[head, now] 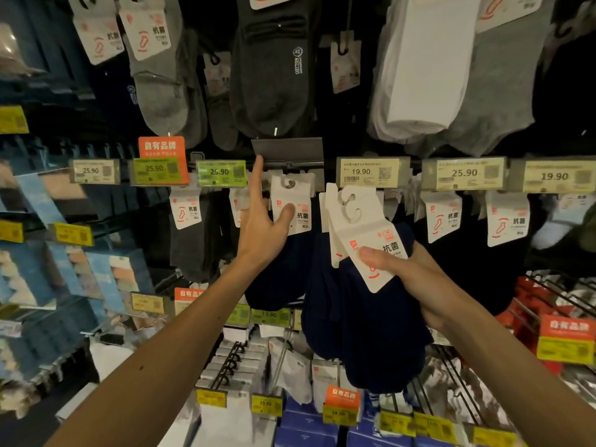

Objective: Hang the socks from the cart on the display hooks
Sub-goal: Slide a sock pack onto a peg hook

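Observation:
My right hand [406, 279] grips a bundle of navy sock packs [364, 343] by their white card headers, held in front of the display at centre right. My left hand [263, 227] holds one navy sock pack [292, 204] by its white card, thumb on the card face, while the index finger points up and touches the grey flip-up price holder [288, 151] at the end of the display hook. The pack's cut-out hanger sits just under that holder. The cart is out of view.
Grey, dark and white socks [274, 75] hang on the row above. Price tags reading 25.90 and 19.90 [366, 171] line the rail. More sock packs hang on hooks [232, 359] below, and boxed goods fill the shelves at left [48, 285].

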